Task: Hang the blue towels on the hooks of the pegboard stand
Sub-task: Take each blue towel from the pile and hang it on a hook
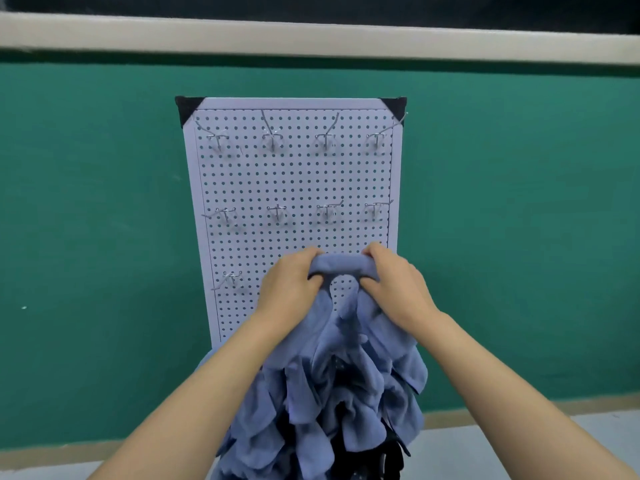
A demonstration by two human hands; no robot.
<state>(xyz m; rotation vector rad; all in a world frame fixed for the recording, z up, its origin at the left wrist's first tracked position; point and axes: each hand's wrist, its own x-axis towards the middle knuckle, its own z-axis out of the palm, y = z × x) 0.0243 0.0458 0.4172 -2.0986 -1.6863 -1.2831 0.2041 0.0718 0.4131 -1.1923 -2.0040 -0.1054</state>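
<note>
**A:** Both hands are up at the pegboard (294,181). The left hand (287,287) and right hand (398,282) each grip the top edge of a towel (341,265), fingers curled round it. The cloth is pulled into a short band between them.

**B:** Where is it sitting?

**A:** In front of the board's lower half, just under the middle row of hooks (277,213). The rest of it drapes down onto a bunched mass of towels (329,393) covering the board's foot.

**B:** How will it handle?

**A:** Soft, light and floppy, I'd say. It folds and sags wherever it isn't held. It's not slippery, and there's nothing to break. The place to hold is that top edge, taut, so a hook can catch it. Whether there's a loop there, I can't tell.

**B:** Free hooks?

**A:** The two upper rows look bare, plus a lone hook (231,277) at lower left.

**B:** Any brand or label?

**A:** None readable. There's no writing on the towel or the board.
</note>
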